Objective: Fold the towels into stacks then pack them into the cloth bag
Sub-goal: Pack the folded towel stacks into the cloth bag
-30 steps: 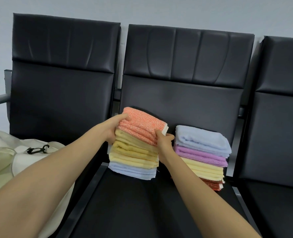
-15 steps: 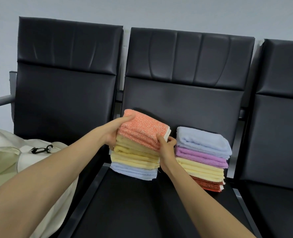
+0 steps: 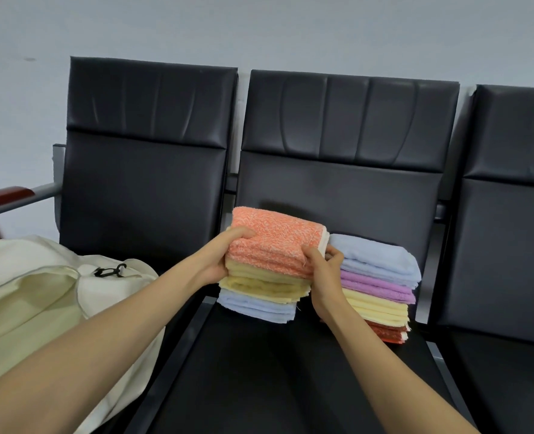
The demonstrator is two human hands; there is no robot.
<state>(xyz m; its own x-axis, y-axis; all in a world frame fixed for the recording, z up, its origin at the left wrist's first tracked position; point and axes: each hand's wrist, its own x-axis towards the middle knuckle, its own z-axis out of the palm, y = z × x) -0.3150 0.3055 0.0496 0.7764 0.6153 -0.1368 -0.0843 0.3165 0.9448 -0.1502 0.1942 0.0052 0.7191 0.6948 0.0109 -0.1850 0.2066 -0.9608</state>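
Black bench seat [image 3: 259, 371] carries the orange-topped towel stack [image 3: 269, 264] at its back, left hand [image 3: 218, 258] and right hand [image 3: 323, 277] clamping its upper layers from both sides, fingers curled, probably to lift it intact toward the cloth bag [image 3: 40, 296] leftward, second stack [image 3: 378, 283] just beside.
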